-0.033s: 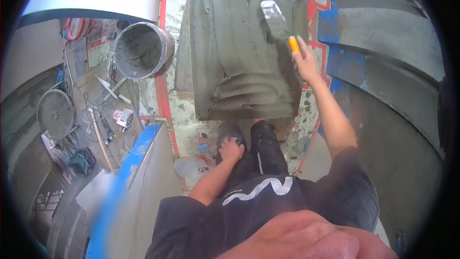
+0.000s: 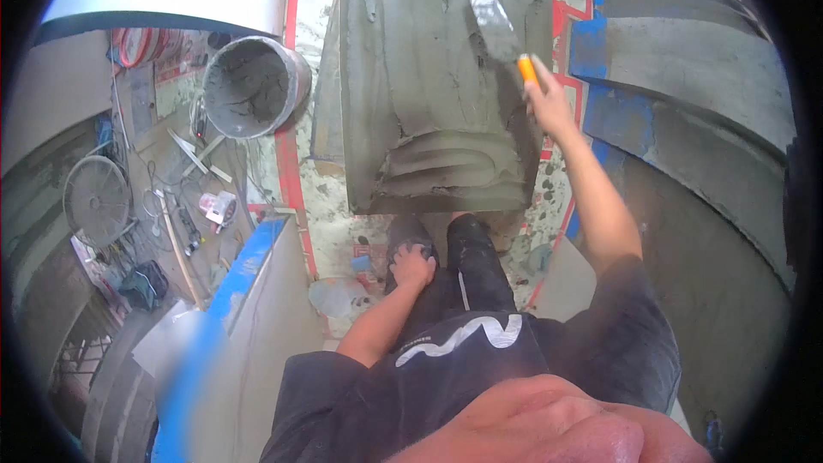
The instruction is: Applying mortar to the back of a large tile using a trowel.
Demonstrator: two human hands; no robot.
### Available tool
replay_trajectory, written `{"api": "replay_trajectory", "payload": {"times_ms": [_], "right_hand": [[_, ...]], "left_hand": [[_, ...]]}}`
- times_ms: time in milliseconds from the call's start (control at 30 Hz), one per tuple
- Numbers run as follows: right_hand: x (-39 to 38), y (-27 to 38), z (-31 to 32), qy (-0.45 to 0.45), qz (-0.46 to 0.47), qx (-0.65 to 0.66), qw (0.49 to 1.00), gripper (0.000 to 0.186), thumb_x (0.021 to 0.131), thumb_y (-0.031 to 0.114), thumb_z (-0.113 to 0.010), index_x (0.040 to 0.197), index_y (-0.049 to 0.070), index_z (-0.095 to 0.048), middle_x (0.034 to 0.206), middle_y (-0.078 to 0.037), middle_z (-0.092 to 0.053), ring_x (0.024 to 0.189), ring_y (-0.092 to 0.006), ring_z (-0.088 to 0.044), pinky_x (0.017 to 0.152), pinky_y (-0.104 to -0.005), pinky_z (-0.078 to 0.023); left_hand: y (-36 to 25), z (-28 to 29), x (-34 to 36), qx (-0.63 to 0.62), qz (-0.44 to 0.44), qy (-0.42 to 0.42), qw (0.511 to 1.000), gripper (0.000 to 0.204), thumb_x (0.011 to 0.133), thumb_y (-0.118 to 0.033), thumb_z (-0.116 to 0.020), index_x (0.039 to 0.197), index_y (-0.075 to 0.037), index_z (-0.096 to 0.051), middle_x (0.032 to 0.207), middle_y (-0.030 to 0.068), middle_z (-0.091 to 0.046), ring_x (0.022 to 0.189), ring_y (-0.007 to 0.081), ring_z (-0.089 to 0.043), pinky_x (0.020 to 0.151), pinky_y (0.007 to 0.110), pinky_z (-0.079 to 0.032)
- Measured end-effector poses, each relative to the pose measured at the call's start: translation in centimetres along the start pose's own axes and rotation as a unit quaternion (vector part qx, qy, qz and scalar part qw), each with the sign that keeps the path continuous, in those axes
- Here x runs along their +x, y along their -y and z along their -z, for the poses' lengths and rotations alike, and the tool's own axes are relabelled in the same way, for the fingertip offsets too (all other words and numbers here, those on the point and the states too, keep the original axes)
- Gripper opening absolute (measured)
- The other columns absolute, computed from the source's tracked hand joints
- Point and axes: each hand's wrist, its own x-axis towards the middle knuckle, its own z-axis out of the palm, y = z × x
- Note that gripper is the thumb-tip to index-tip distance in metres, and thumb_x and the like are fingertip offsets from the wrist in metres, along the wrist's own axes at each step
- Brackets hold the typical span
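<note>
My right hand (image 2: 549,105) is closed round the orange handle of a trowel (image 2: 495,26). The trowel's metal blade lies over grey wet mortar (image 2: 420,60), towards the right side of the slab (image 2: 345,103) in front of me. Ridges and curved spread marks run through the mortar, with a rougher swirled patch at the near end. My left hand (image 2: 412,266) rests on my left knee, fingers spread and holding nothing. Whether the blade presses into the mortar or hovers just over it is hard to tell.
Left of the slab stands a bucket (image 2: 302,86) coated inside with grey mortar. Beyond it the floor holds a round wire-guarded fan (image 2: 97,200), tools and cables. A low wall edged with blue tape (image 2: 249,261) is near my left side. Grey curved steps (image 2: 686,120) rise on the right.
My right hand and the trowel have shifted slightly away from me along the mortar. My left hand stays on the knee.
</note>
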Motion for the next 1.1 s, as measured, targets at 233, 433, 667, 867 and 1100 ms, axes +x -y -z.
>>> {"api": "replay_trajectory", "payload": {"times_ms": [233, 433, 667, 867, 1100], "right_hand": [[16.7, 8.1, -0.4, 0.040, -0.071, 0.363, 0.928, 0.041, 0.109, 0.028, -0.049, 0.149, 0.019, -0.048, 0.088, -0.004, -0.059, 0.067, -0.0120, -0.056, 0.056, -0.0276, -0.049], [26.7, 10.4, -1.1, 0.135, -0.085, 0.446, 0.881, 0.026, 0.111, 0.031, -0.046, 0.130, 0.015, -0.054, 0.086, -0.004, -0.054, 0.066, -0.0152, -0.054, 0.056, -0.0306, -0.049], [31.0, 9.9, -4.4, 0.177, 0.042, 0.423, 0.888, 0.017, 0.108, 0.029, -0.049, 0.116, 0.016, -0.057, 0.084, -0.005, -0.059, 0.062, -0.0166, -0.056, 0.051, -0.0311, -0.047], [25.2, 14.1, -13.0, 0.133, 0.005, 0.324, 0.937, 0.023, 0.111, 0.028, -0.043, 0.128, 0.014, -0.051, 0.088, -0.008, -0.058, 0.066, -0.0162, -0.055, 0.056, -0.0303, -0.050], [35.1, 9.8, -5.5, 0.101, -0.098, 0.499, 0.855, 0.017, 0.107, 0.024, -0.050, 0.117, 0.018, -0.062, 0.077, -0.002, -0.058, 0.054, -0.0146, -0.054, 0.043, -0.0300, -0.044]], "left_hand": [[-3.2, 1.3, 0.2, -0.048, 0.040, -0.024, 0.998, 0.057, 0.089, -0.046, -0.068, 0.139, -0.020, -0.059, 0.155, 0.0163, -0.042, 0.142, 0.0377, -0.042, 0.112, 0.057, -0.038], [-3.2, 1.5, 0.5, -0.127, 0.095, -0.057, 0.986, 0.052, 0.087, -0.046, -0.070, 0.132, -0.021, -0.064, 0.150, 0.0133, -0.048, 0.138, 0.0373, -0.046, 0.111, 0.056, -0.040], [-5.5, 0.4, 0.4, -0.096, 0.084, -0.044, 0.991, 0.054, 0.087, -0.047, -0.068, 0.134, -0.021, -0.063, 0.151, 0.0135, -0.047, 0.140, 0.0357, -0.045, 0.112, 0.056, -0.038], [-4.6, -0.1, 0.5, -0.108, 0.108, -0.048, 0.987, 0.054, 0.088, -0.047, -0.068, 0.135, -0.021, -0.063, 0.151, 0.0132, -0.047, 0.139, 0.0363, -0.045, 0.112, 0.056, -0.038], [-5.2, 0.2, 1.3, -0.106, 0.052, -0.052, 0.992, 0.053, 0.088, -0.047, -0.068, 0.134, -0.022, -0.063, 0.152, 0.0131, -0.046, 0.139, 0.0363, -0.045, 0.111, 0.057, -0.038]]}}
